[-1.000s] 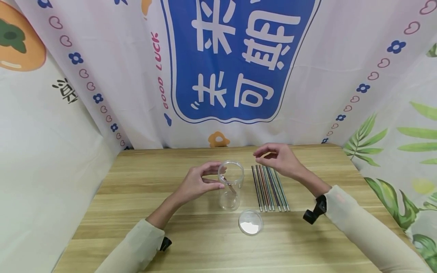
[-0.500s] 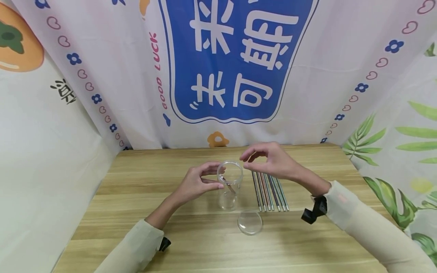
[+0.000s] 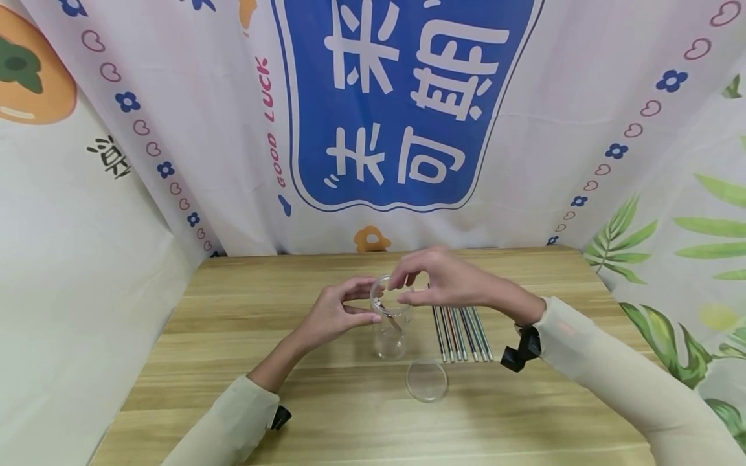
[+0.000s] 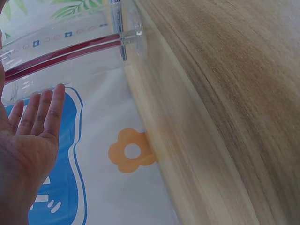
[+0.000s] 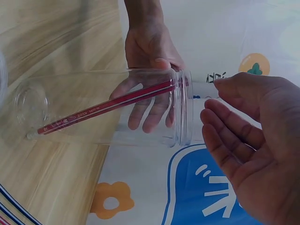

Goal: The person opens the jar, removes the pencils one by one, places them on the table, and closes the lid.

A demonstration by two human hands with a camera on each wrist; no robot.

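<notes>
A tall clear jar (image 3: pixel 389 346) stands upright on the table, its mouth uncovered. My left hand (image 3: pixel 338 312) grips it near the top, thumb on the near side and fingers on the far side. Inside leans a red pencil (image 5: pixel 108 105); in the left wrist view it appears as two red strips, and I cannot tell whether one is a reflection. My right hand (image 3: pixel 445 279) is at the jar's mouth, thumb and bent fingers apart with nothing between them. In the right wrist view, the fingers of my right hand (image 5: pixel 255 140) are just off the rim.
Right of the jar, several pencils (image 3: pixel 463 333) lie side by side in a row, their far ends partly hidden by my right hand. A round clear lid (image 3: pixel 427 382) lies in front of the jar. A printed cloth (image 3: pixel 233 220) hangs behind the wooden table (image 3: pixel 233 336).
My right hand has moved left, from above the far ends of the pencils to the jar's mouth. The left hand, the jar and the pencil in it stay in place.
</notes>
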